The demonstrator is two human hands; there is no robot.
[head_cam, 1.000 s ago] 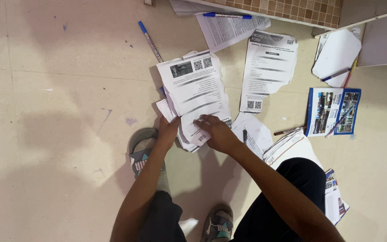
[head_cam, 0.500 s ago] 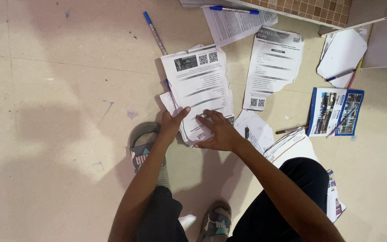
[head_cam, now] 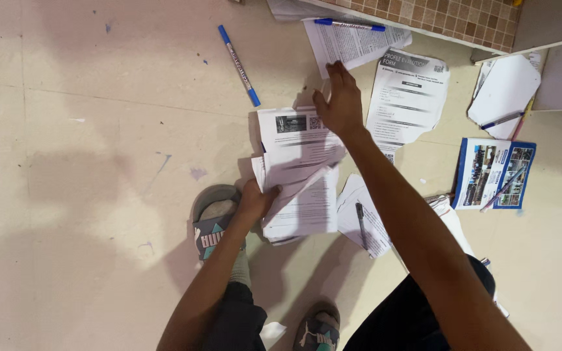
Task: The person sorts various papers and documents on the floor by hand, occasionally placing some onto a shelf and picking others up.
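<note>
Right hand (head_cam: 339,103) is stretched out over the far edge of the paper stack (head_cam: 300,172), fingers loosely spread and flat, palm down on the top sheet's upper right corner, with the fingertips reaching just past that edge toward the floor beyond. Left hand (head_cam: 255,200) is down at the near left corner of the stack, thumb on top and fingers tucked under, pinching the lower sheets where they fan out. The stack lies on the pale floor (head_cam: 99,162) in the middle of the view, its top sheet tilted and lifted a little off the ones below, ragged edges showing on the right. Just beside it on the right lies a printed form (head_cam: 408,94) with a torn lower edge, nearly touching the right wrist. Above the right hand's fingertips sits another sheet (head_cam: 352,42) with a blue pen (head_cam: 349,25) lying across it, close against the tiled ledge (head_cam: 424,16). Up and left of the stack, a second blue-capped pen (head_cam: 239,56) lies at a slant, apart from the papers. Off to the left it's all open floor, plenty of room there. The right side is crowded: a blue booklet (head_cam: 492,172) with a pen on it, white sheets above it, more paper (head_cam: 359,218) under the right forearm with a dark pen on top. A grey sandal (head_cam: 213,221) sits right below the left hand, just beside the stack's near edge.
</note>
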